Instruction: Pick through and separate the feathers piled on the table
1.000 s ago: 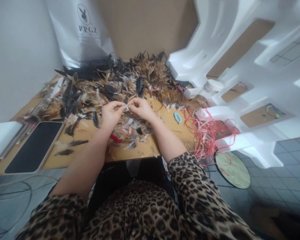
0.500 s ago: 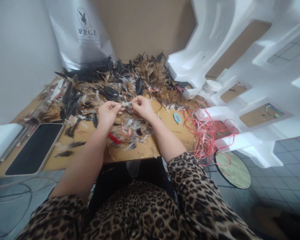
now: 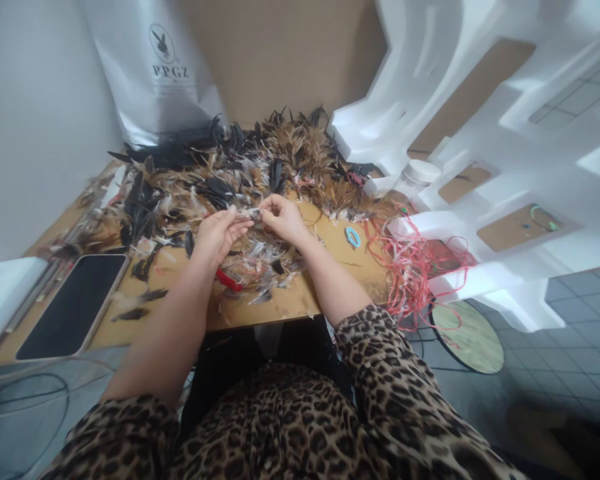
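Note:
My left hand (image 3: 219,233) and my right hand (image 3: 283,217) meet over the middle of a wooden board (image 3: 290,303), fingertips pinched together on a small pale feather (image 3: 255,213) held between them. Both hands hover just above a loose heap of whitish feather scraps (image 3: 267,257). Behind them spreads a large pile of black and brown feathers (image 3: 240,163). A red-handled tool (image 3: 229,280) lies on the board under my left wrist.
A black phone (image 3: 73,303) lies at the left. A tangle of red strings (image 3: 415,267) and a blue loop (image 3: 353,236) lie at the right. White foam packing (image 3: 480,133) with a small jar (image 3: 414,177) stands right; a silver bag (image 3: 155,73) leans at the back.
The hands stay joined at the fingertips on the feather; the left fingers have loosened and spread slightly. The view has shifted a little.

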`<state>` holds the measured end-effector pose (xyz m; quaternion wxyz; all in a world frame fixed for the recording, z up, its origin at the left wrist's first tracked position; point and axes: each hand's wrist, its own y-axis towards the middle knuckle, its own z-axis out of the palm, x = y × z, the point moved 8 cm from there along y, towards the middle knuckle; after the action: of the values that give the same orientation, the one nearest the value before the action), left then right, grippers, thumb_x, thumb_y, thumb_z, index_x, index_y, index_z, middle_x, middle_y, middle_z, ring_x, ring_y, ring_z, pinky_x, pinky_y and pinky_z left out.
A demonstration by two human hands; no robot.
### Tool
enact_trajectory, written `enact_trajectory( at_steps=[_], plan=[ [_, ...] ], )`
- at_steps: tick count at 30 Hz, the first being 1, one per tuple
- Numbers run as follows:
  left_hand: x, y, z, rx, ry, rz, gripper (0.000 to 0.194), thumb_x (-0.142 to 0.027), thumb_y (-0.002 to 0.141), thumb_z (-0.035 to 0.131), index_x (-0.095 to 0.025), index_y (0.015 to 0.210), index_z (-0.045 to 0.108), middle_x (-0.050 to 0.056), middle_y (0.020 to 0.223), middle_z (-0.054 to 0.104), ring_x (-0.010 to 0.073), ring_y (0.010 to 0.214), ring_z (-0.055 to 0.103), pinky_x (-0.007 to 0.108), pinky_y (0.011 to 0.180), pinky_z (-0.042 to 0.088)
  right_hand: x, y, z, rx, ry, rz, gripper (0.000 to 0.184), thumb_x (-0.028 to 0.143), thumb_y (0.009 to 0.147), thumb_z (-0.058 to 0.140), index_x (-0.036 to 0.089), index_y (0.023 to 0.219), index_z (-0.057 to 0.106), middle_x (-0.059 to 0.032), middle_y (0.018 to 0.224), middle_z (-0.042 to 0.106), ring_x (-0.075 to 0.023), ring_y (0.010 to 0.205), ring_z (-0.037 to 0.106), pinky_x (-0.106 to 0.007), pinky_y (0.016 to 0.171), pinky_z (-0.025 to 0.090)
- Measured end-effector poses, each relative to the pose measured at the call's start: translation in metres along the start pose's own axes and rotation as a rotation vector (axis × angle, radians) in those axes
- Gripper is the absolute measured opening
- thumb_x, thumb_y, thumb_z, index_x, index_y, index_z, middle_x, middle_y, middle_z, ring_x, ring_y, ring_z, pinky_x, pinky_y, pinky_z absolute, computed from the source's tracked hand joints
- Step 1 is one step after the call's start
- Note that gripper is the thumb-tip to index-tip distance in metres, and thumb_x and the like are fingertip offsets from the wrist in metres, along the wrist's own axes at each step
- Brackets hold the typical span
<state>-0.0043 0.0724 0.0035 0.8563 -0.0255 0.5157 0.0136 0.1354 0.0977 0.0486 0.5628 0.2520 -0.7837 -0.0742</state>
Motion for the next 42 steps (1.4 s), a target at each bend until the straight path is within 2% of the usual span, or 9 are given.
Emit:
enact_trajectory(
  at_steps=[3,7,13,16,21,28,33,39,42],
  plan=[
    [0.001,-0.003,0.001,-0.032,0.060,-0.040,0.028,-0.037,0.070,0.069,-0.011,0.077,0.062,0.007,0.070,0.068,0.0140,0.063,0.067,0.018,0.053,0.051,0.013,-0.003,0.002,0.023,-0.096,-0.075,0.016,0.028,0.074,0.052,0.013,0.078,0.057,0.0021,0.065,0.056,-0.0066,0.057,0.047,-0.019,0.056,0.037],
    [0.003,-0.005,-0.002,-0.084,0.194,-0.036,0.025,-0.027,0.061,0.075,-0.010,0.075,0.064,0.006,0.065,0.067,0.0103,0.057,0.064,0.015,0.050,0.048,0.024,-0.005,0.004,0.043,-0.183,-0.121,0.014,0.023,0.075,0.050,0.013,0.077,0.059,0.0017,0.065,0.056,-0.0071,0.059,0.046,-0.020,0.059,0.036],
    [0.011,-0.004,-0.001,-0.030,0.300,-0.065,0.026,-0.020,0.053,0.078,-0.009,0.074,0.066,0.007,0.063,0.067,0.0107,0.055,0.063,0.017,0.050,0.047,0.018,-0.004,-0.002,0.043,-0.299,-0.081,0.014,0.024,0.076,0.050,0.015,0.079,0.061,0.0008,0.067,0.058,-0.0101,0.063,0.049,-0.022,0.064,0.035],
    [0.011,-0.003,-0.001,-0.031,0.255,-0.086,0.026,-0.018,0.052,0.078,-0.010,0.074,0.065,0.007,0.064,0.068,0.0097,0.055,0.062,0.015,0.049,0.046,0.010,0.000,-0.020,-0.100,-0.293,-0.020,0.013,0.022,0.075,0.051,0.016,0.078,0.061,0.0005,0.069,0.058,-0.0106,0.064,0.048,-0.023,0.066,0.036],
    [0.006,-0.002,-0.006,-0.098,0.012,-0.077,0.024,-0.015,0.056,0.075,-0.014,0.077,0.063,0.006,0.074,0.070,0.0092,0.063,0.065,0.014,0.052,0.046,-0.009,0.004,-0.045,-0.356,-0.003,0.145,0.016,0.029,0.075,0.054,0.014,0.074,0.057,0.0013,0.065,0.053,-0.0085,0.060,0.045,-0.022,0.062,0.037],
    [0.007,0.000,-0.004,-0.078,-0.037,-0.049,0.027,-0.016,0.055,0.076,-0.016,0.079,0.064,0.003,0.073,0.069,0.0097,0.064,0.064,0.014,0.050,0.045,-0.008,-0.003,0.014,0.000,0.388,0.295,0.032,0.044,0.066,0.066,0.014,0.072,0.056,0.0059,0.053,0.049,-0.0046,0.047,0.037,-0.019,0.049,0.030],
    [0.010,-0.001,0.000,-0.052,0.072,-0.031,0.028,-0.021,0.054,0.077,-0.016,0.080,0.066,0.002,0.072,0.068,0.0094,0.063,0.063,0.016,0.053,0.046,-0.005,-0.007,0.016,-0.068,0.421,0.279,0.038,0.047,0.063,0.068,0.015,0.063,0.048,0.0073,0.050,0.045,-0.0040,0.047,0.037,-0.018,0.049,0.030],
    [-0.003,-0.002,-0.007,-0.143,0.275,0.145,0.021,-0.024,0.056,0.077,-0.015,0.073,0.068,-0.001,0.065,0.066,0.0062,0.053,0.055,0.018,0.055,0.045,-0.009,-0.002,0.012,-0.066,0.246,0.139,0.027,0.039,0.068,0.064,0.013,0.068,0.058,0.0045,0.058,0.050,-0.0059,0.055,0.042,-0.019,0.056,0.035],
    [0.004,-0.001,-0.005,-0.073,0.169,0.050,0.019,-0.025,0.057,0.076,-0.014,0.071,0.068,0.000,0.063,0.064,0.0064,0.054,0.054,0.017,0.050,0.041,-0.009,-0.003,0.015,-0.043,0.306,0.172,0.026,0.038,0.066,0.065,0.013,0.071,0.061,0.0029,0.063,0.056,-0.0065,0.057,0.046,-0.020,0.059,0.038]
  ],
)
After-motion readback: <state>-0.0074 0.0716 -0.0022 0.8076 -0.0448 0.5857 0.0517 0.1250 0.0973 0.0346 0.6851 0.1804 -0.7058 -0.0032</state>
